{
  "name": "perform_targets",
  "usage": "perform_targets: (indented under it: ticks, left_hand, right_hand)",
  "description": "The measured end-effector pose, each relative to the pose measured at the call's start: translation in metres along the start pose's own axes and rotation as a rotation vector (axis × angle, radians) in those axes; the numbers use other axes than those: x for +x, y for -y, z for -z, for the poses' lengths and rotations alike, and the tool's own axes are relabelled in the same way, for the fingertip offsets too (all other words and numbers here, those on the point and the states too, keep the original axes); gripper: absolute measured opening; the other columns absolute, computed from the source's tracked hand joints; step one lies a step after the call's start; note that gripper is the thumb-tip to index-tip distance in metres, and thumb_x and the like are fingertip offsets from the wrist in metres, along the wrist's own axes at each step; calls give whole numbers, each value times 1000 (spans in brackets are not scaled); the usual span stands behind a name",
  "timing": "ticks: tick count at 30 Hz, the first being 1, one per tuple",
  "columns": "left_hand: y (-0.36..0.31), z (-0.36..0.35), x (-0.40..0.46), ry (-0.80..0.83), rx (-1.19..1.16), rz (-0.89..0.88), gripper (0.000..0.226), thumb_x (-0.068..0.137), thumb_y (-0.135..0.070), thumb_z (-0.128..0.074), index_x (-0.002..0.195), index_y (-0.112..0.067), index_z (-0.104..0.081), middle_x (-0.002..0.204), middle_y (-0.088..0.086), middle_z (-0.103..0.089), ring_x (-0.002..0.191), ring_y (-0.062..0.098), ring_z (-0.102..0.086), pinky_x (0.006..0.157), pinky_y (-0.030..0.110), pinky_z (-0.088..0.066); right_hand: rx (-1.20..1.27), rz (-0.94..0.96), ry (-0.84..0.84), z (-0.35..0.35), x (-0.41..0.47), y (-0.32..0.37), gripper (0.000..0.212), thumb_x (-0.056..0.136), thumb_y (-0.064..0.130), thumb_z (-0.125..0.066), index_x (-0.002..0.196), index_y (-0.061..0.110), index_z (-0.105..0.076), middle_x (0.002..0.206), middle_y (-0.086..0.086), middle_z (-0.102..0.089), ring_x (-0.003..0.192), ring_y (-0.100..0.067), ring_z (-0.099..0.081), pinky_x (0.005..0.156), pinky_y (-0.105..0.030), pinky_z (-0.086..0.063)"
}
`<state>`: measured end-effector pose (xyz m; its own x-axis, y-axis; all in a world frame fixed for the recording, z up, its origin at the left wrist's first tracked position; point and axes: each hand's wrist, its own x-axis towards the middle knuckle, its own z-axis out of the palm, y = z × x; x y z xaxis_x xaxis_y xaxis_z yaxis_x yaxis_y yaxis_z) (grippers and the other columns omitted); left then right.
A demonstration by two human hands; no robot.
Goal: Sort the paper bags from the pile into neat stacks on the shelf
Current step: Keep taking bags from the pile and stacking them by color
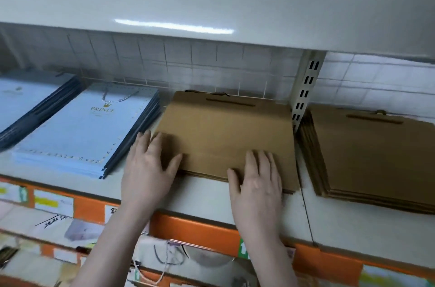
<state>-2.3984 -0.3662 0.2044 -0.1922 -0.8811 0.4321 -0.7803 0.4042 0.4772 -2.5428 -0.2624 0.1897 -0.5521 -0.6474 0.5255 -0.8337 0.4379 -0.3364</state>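
Observation:
A stack of flat brown paper bags [226,131] lies on the grey shelf [202,195], in the middle. My left hand [150,164] rests flat on the stack's near left corner with straight fingers. On the near right part of the stack my right hand [256,181] presses flat, fingers together. Neither hand grips a bag. Left of this stack sits a stack of light blue bags [87,131] printed "PRINCE". A second brown bag stack [374,155] lies to the right, past the upright.
Another light blue stack [28,101] lies at the far left. A slotted metal upright [306,89] stands behind, between the brown stacks. An upper shelf [211,4] hangs overhead. Orange label strips [197,228] line the shelf front; assorted bags [179,261] lie on the level below.

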Motion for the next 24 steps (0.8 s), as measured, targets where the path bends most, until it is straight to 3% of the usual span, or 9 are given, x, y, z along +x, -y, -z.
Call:
perform_targets:
  ticks: [3, 8, 13, 15, 18, 24]
  left_hand:
    - [6, 11, -17, -52, 52, 21, 56, 84, -32, -68, 130, -3, -53, 141, 23, -42, 135, 38, -35, 108, 50, -32]
    - [43, 42, -43, -123, 144, 129, 55, 82, -26, -71, 127, 2, -55, 139, 29, -42, 134, 43, -34, 107, 52, -29]
    - [85, 73, -61, -185, 175, 283, 63, 77, -36, -57, 125, 5, -55, 137, 31, -43, 132, 45, -35, 107, 53, -30]
    - [105, 85, -65, -207, 192, 301, 61, 81, -34, -64, 127, 5, -54, 137, 32, -42, 131, 46, -36, 108, 53, -30]
    - [142, 110, -70, -242, 241, 330, 61, 80, -25, -73, 130, 3, -52, 139, 31, -40, 132, 45, -34, 109, 51, -27]
    - [252, 180, -86, -254, 325, 431, 62, 79, -28, -74, 126, 6, -53, 134, 33, -45, 128, 48, -38, 104, 55, -33]
  right_hand:
    - [61, 49, 11, -6, -1, 6, 50, 81, 32, -67, 122, 3, -60, 123, -19, -60, 120, -35, -52, 97, -46, -44]
    - [127, 124, 122, -14, -11, 38, 51, 82, 30, -67, 124, 3, -58, 126, -18, -57, 123, -35, -49, 101, -45, -40]
    - [202, 253, 130, -26, -25, 86, 51, 75, 26, -74, 118, -1, -61, 119, -22, -60, 117, -40, -53, 97, -48, -44]
    - [218, 298, 128, -33, -31, 107, 53, 71, 24, -78, 115, -2, -63, 115, -22, -62, 114, -41, -55, 95, -49, -45]
    - [223, 365, 169, -42, -46, 150, 56, 70, 27, -79, 116, -1, -63, 117, -24, -62, 115, -42, -54, 95, -51, -45]
    - [214, 500, 207, -59, -93, 267, 58, 65, 30, -82, 112, -1, -65, 114, -24, -63, 111, -42, -57, 90, -51, -48]
